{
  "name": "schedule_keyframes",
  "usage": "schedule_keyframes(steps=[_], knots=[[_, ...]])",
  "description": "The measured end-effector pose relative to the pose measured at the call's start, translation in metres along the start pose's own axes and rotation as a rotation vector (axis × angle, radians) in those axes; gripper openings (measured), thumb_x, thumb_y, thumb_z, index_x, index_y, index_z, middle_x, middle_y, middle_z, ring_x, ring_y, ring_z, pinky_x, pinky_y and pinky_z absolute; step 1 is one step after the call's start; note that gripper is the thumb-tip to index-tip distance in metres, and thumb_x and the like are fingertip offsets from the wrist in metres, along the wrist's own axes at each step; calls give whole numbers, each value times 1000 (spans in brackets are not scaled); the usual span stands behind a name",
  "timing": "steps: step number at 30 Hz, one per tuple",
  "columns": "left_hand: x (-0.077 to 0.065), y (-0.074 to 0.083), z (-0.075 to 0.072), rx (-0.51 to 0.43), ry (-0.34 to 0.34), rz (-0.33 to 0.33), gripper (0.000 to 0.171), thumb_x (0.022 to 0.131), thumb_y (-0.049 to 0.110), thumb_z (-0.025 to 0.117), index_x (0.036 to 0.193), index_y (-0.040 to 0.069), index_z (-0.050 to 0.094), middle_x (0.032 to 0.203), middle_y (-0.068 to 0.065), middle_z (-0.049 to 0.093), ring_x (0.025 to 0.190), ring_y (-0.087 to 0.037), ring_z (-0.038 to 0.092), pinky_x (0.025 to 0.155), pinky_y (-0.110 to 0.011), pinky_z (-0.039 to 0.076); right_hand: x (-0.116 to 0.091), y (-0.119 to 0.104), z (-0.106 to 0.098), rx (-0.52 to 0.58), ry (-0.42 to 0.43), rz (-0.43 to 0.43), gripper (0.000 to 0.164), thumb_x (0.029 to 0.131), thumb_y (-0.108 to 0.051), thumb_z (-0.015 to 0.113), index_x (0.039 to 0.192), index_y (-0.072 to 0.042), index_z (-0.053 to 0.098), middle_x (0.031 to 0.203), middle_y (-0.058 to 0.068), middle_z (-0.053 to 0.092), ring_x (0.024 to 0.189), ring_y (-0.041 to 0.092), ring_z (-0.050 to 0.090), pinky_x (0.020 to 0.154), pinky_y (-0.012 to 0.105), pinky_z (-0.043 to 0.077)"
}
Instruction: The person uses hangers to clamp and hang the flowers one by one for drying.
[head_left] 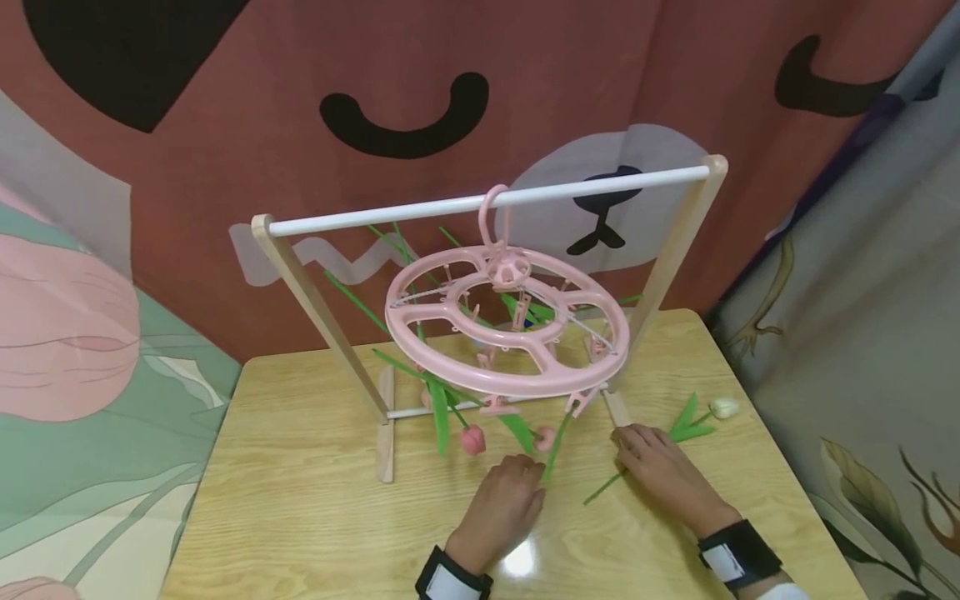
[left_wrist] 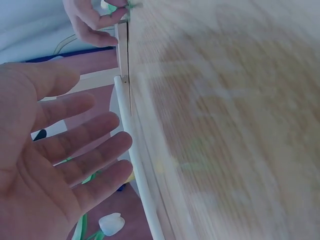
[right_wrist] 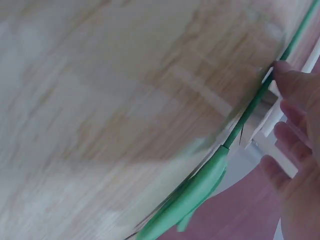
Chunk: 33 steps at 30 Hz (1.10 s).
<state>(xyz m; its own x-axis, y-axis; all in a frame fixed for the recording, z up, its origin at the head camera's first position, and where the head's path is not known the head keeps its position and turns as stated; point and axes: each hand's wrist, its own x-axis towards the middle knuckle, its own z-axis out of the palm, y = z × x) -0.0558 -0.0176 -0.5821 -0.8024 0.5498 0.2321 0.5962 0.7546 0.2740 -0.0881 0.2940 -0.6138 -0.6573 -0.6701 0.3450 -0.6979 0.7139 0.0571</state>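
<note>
A white artificial tulip with green leaves lies at the table's right side. My right hand is low over its stem, pinching it, the thumb tip right at the green stem. My left hand is held in front of the rack, fingers loosely spread in the left wrist view, with nothing in the palm. Beside it, a green strip hangs from a pink clip of a round pink clip hanger. Pink tulips hang there too.
The hanger hooks over the white bar of a wooden rack, whose feet stand on the wood-grain table. More green stems stick out behind the hanger. A printed curtain hangs behind the table.
</note>
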Motion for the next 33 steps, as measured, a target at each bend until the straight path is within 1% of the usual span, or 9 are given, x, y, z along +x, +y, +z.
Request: schedule_keyframes(steps=[3, 6, 8, 12, 15, 20, 24, 28, 33], knots=[[0, 0, -1, -27, 11, -7, 24, 93, 22, 75, 114, 10, 72, 112, -5, 71, 103, -19, 67, 83, -32, 60, 7, -5, 0, -6, 0, -30, 55, 114, -13, 14, 106, -3, 68, 117, 12, 63, 113, 31, 60, 95, 50, 56], [1, 2, -1, -40, 12, -2, 27, 93, 23, 75, 118, 11, 70, 114, -5, 71, 104, -20, 67, 84, -32, 61, 13, -12, -4, 15, -6, -27, 27, 101, -3, 39, 105, -5, 65, 108, 7, 63, 106, 26, 62, 94, 45, 57], [2, 4, 0, -28, -3, 8, 33, 94, 24, 75, 124, 12, 68, 117, -5, 70, 108, -20, 67, 88, -33, 61, 18, -19, -8, 38, -6, -20, 24, 90, -1, 44, 103, -9, 62, 102, 3, 61, 98, 20, 61, 88, 38, 58], [4, 13, 1, 23, -40, 44, 40, 96, 25, 72, 133, 11, 64, 125, -4, 68, 116, -21, 65, 96, -33, 59, 29, -33, -17, 57, 12, -28, 23, 89, -6, 44, 103, -10, 62, 97, -1, 58, 83, 13, 56, 66, 29, 53], [8, 20, 1, 44, -20, 77, 38, 96, 21, 72, 131, 8, 66, 125, -5, 69, 115, -19, 66, 98, -30, 58, 38, -43, -22, 59, 31, -54, 20, 88, -3, 50, 103, -9, 62, 96, 1, 57, 78, 13, 53, 60, 26, 49], [12, 27, 1, 110, 82, 112, 28, 89, 7, 75, 117, 6, 72, 107, -2, 72, 96, -14, 68, 82, -22, 59, 53, -56, -23, 46, 40, -70, 23, 81, -1, 65, 102, -9, 64, 96, 1, 60, 81, 15, 56, 62, 26, 50], [12, 26, 7, 133, 162, 73, 19, 87, 7, 77, 105, 9, 76, 93, 1, 70, 81, -11, 65, 65, -19, 55, 61, -64, -23, 57, 38, -61, 24, 81, -2, 66, 104, -9, 67, 98, 1, 63, 86, 15, 61, 67, 27, 54], [10, 22, 12, 81, 225, 32, 17, 86, 6, 77, 102, 11, 77, 89, 1, 67, 79, -11, 63, 67, -19, 54, 63, -69, -22, 112, 24, -45, 26, 81, 0, 70, 105, -10, 67, 101, -1, 64, 90, 13, 62, 78, 28, 59], [5, 15, 8, -63, 286, 28, 19, 85, -4, 72, 98, 10, 78, 90, 0, 66, 83, -10, 62, 75, -14, 54, 57, -68, -20, 188, 27, 4, 21, 88, -8, 69, 108, -14, 65, 105, -4, 65, 96, 10, 63, 86, 24, 58]])
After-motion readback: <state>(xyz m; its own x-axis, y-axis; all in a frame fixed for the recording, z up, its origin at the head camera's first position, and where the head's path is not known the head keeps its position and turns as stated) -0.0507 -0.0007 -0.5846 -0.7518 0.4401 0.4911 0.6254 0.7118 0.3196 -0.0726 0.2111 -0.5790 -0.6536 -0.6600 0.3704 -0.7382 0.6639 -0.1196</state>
